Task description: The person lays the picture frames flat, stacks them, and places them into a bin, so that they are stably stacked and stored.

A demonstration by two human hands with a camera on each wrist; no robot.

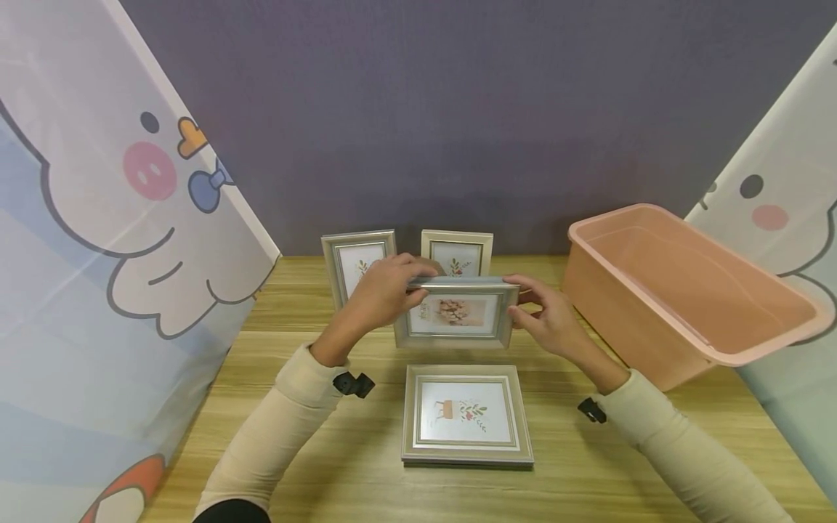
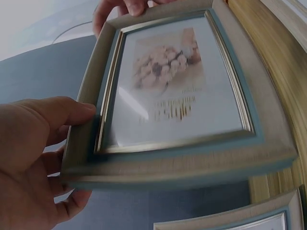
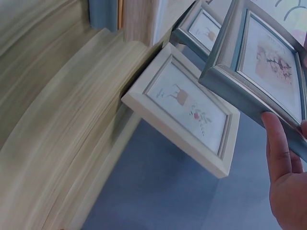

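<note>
Both hands hold a silver-beige picture frame with a flower picture, turned sideways above the table. My left hand grips its left end, thumb on the front border and fingers behind, as the left wrist view shows. At the other end my right hand pinches the frame with thumb and fingers. Behind it two frames stand upright near the wall, one at left and a cream one at right. Closer to me, another frame with a flower-and-chair picture lies flat, apparently on top of another.
A pink plastic tub stands at the right of the wooden table. A dark wall rises behind the table's back edge, with cartoon-printed sheets at both sides.
</note>
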